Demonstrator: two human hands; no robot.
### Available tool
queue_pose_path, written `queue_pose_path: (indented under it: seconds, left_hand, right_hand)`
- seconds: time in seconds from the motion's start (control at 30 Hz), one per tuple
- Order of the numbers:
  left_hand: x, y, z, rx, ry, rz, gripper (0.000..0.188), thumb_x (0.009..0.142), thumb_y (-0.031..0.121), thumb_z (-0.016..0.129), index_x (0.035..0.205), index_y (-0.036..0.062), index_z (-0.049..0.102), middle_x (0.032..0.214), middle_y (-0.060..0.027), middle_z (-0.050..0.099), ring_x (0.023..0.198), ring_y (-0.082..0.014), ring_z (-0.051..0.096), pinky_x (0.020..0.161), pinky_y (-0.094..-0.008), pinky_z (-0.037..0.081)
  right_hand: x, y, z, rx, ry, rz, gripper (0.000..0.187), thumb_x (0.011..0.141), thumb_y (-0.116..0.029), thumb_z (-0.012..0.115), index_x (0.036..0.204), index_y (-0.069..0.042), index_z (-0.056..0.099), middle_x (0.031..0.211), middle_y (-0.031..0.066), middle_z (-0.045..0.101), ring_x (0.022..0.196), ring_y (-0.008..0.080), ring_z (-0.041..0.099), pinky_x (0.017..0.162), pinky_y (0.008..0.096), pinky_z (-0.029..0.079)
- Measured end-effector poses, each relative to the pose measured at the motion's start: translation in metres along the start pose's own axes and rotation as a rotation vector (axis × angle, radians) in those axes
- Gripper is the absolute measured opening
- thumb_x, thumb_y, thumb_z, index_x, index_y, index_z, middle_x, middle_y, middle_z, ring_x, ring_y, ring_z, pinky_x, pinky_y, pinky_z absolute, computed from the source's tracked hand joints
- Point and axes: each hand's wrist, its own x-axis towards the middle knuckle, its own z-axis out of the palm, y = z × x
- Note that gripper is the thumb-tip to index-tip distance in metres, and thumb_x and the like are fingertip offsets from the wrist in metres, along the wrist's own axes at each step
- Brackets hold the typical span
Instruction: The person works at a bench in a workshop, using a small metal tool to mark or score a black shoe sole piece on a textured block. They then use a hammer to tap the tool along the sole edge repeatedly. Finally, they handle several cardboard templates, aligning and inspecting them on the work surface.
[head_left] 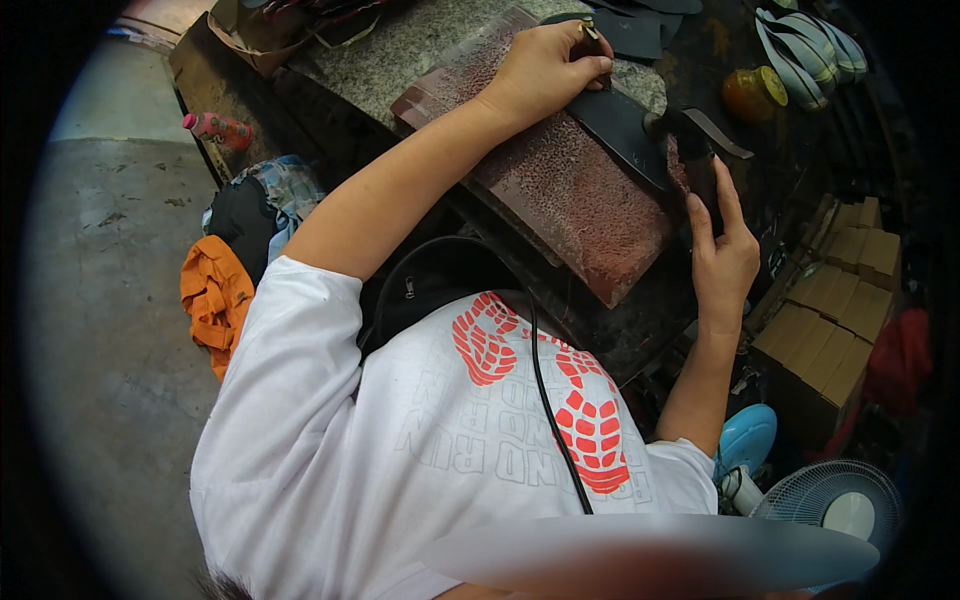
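A dark, flat, elongated sheet-like piece point(622, 130), shaped like a shoe sole, lies on a worn reddish-brown board point(580, 190). My left hand point(545, 75) is closed at its upper end, pinching a small brass-coloured item point(590, 36) whose kind I cannot make out. The fingers of my right hand point(725, 245) are wrapped along a black handle-like piece point(703, 190) at the board's right edge. Beside its upper end shows a curved grey strip point(722, 135), like a blade; whether the two are joined is unclear.
An open jar of orange-yellow stuff point(752, 94) stands at the upper right beside several pale straps point(812, 55). Stacked brown boxes point(825, 320) and a fan point(840, 505) are at my right. To the left are a pink bottle point(218, 130) and an orange cloth point(215, 295).
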Motion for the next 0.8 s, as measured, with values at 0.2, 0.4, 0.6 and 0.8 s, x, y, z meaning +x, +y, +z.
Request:
queue_pose_path:
  seconds: [0.2,0.4,0.6,0.8]
  left_hand:
    - [0.0,0.003,0.0,0.045,-0.02,-0.006,0.015,0.09,0.011,0.069,0.101,0.0009,0.07,0.086,-0.0094,0.074,0.077,-0.0132,0.073,0.072,-0.0266,0.057]
    - [0.001,0.008,-0.002,0.236,-0.059,0.099,0.017,0.088,0.014,0.071,0.102,0.0044,0.071,0.086,-0.0112,0.074,0.081,-0.02,0.074,0.075,-0.0306,0.057]
    - [-0.002,0.018,0.006,0.475,-0.042,0.49,0.013,0.088,0.009,0.068,0.099,0.0033,0.066,0.087,-0.0166,0.07,0.081,-0.0309,0.071,0.072,-0.0359,0.057]
    - [-0.009,0.017,0.009,0.458,-0.015,0.393,0.014,0.089,0.008,0.067,0.1,0.0008,0.065,0.09,-0.0156,0.071,0.081,-0.0287,0.072,0.073,-0.0352,0.057]
  right_hand:
    - [-0.002,0.01,0.006,-0.002,0.038,-0.05,0.048,0.094,-0.033,0.068,0.14,-0.027,0.058,0.112,0.0118,0.073,0.1,0.0268,0.072,0.081,0.0355,0.056]
    - [0.012,-0.015,-0.032,0.176,0.199,-0.227,0.048,0.093,-0.016,0.07,0.139,-0.016,0.059,0.132,0.0109,0.065,0.103,0.0189,0.071,0.082,0.0335,0.057]
    - [0.021,-0.06,-0.07,0.508,0.388,-0.449,0.028,0.099,-0.015,0.06,0.122,0.001,0.06,0.095,0.0131,0.066,0.069,0.013,0.058,0.06,0.0263,0.045]
    - [0.003,-0.006,-0.008,0.167,0.051,-0.032,0.051,0.092,-0.021,0.07,0.141,-0.021,0.056,0.115,0.012,0.072,0.096,0.0253,0.073,0.078,0.0354,0.056]
